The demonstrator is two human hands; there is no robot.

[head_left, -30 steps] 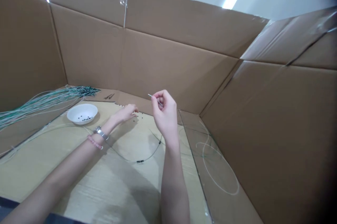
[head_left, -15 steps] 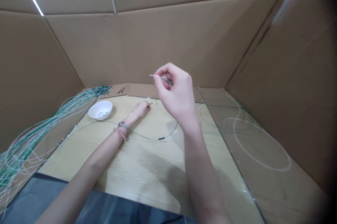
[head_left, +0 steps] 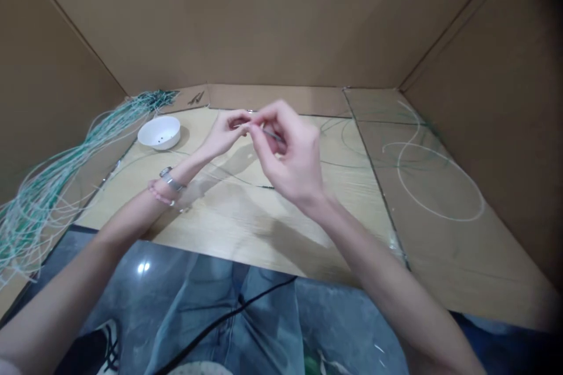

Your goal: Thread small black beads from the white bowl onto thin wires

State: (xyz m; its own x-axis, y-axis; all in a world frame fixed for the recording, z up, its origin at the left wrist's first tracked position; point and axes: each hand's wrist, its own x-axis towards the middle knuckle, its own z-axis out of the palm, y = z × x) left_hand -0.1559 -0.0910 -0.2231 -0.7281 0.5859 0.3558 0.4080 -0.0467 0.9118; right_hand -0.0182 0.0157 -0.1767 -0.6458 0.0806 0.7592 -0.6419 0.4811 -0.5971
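My right hand (head_left: 292,152) pinches a thin pale-green wire (head_left: 273,135) near its end, thumb against forefinger. Just left of it, touching or almost touching its fingertips, is my left hand (head_left: 225,133), its thumb and fingers closed at the wire's end. Whatever lies between the left fingertips is too small and hidden to make out. Below the hands, the wire's strand runs over the pale tabletop (head_left: 211,228), with small black pieces (head_left: 266,187) on it, partly behind the right hand. A white bowl (head_left: 147,135) with a few tiny black pieces stands left of my left hand.
A long bundle of green and white wires (head_left: 57,187) lies along the left side. Slim metal tools (head_left: 196,98) rest at the back left. On the right-hand cardboard lies a looped white strand (head_left: 457,219). Cardboard walls (head_left: 281,23) enclose the back and sides.
My left hand has lifted from beside the small black pieces at the table's back and come up to the wire's end in my right hand. The view has tilted downward.
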